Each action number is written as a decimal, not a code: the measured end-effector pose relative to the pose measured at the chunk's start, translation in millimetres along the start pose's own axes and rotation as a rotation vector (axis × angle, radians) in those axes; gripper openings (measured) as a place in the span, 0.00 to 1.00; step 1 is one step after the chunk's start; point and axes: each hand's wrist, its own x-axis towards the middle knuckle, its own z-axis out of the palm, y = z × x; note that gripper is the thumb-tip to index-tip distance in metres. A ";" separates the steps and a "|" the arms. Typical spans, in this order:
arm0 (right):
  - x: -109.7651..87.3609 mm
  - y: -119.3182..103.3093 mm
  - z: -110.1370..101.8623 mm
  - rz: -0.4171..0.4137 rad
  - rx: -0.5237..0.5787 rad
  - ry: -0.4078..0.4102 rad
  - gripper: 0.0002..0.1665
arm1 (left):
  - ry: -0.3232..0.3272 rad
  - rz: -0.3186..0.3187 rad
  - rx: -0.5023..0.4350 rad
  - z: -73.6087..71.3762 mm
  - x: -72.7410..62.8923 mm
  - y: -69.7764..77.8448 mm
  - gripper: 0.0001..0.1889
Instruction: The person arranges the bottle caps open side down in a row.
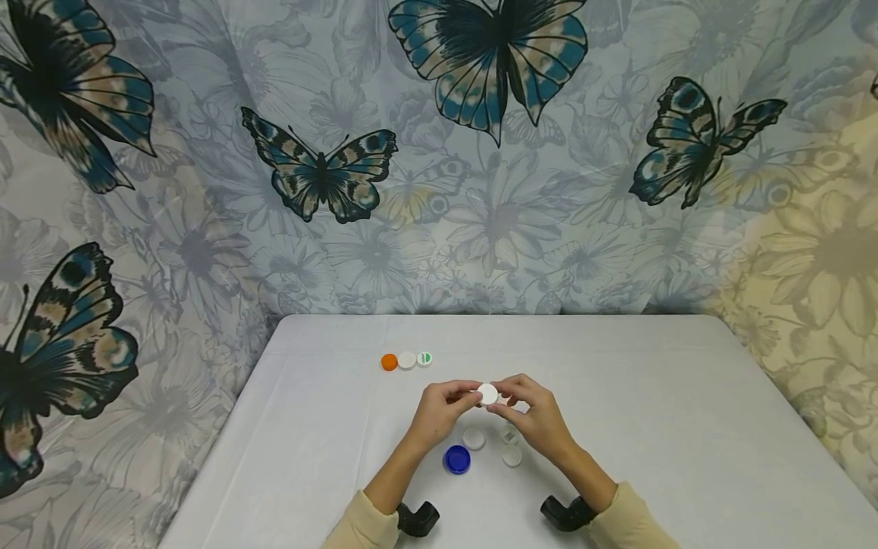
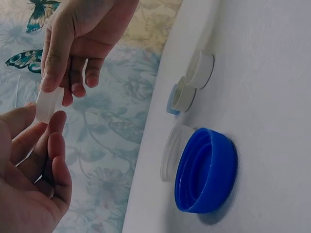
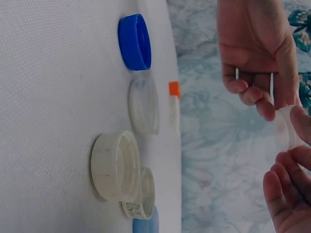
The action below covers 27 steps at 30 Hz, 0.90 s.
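Note:
A round white cap is raised above the table between both hands. My left hand pinches its left edge between thumb and fingers, and my right hand pinches the right side. Seen from the left wrist, the cap looks pale and translucent, with fingertips on both ends. Below the hands lie a blue cap, a clear whitish cap and two small off-white caps, the nearer one and the farther one. Printed marks show on one off-white cap in the right wrist view.
Farther back, an orange cap, a white cap and a white cap with green print lie in a row. Something light blue sits behind the off-white caps. The white table meets a butterfly-patterned backdrop.

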 end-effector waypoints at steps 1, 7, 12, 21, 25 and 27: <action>-0.2 0.2 0.2 0.002 0.003 0.001 0.19 | -0.015 -0.002 0.001 -1.0 -0.2 -0.2 0.14; 0.3 -0.3 -2.0 0.038 0.023 -0.023 0.18 | -0.086 -0.010 0.022 -6.9 -0.5 -2.1 0.17; 0.3 0.4 -3.9 0.061 0.056 -0.050 0.16 | -0.063 0.038 0.107 -8.0 0.3 -3.2 0.15; 1.4 0.9 -4.3 0.128 0.043 -0.093 0.15 | -0.038 0.048 0.190 -6.5 0.6 -3.7 0.18; 4.1 1.4 -4.7 0.144 0.050 -0.104 0.15 | -0.030 0.073 0.225 -6.9 1.9 -3.4 0.17; 4.4 1.6 -4.3 0.146 0.050 -0.106 0.15 | -0.030 0.076 0.241 -7.0 2.4 -4.0 0.17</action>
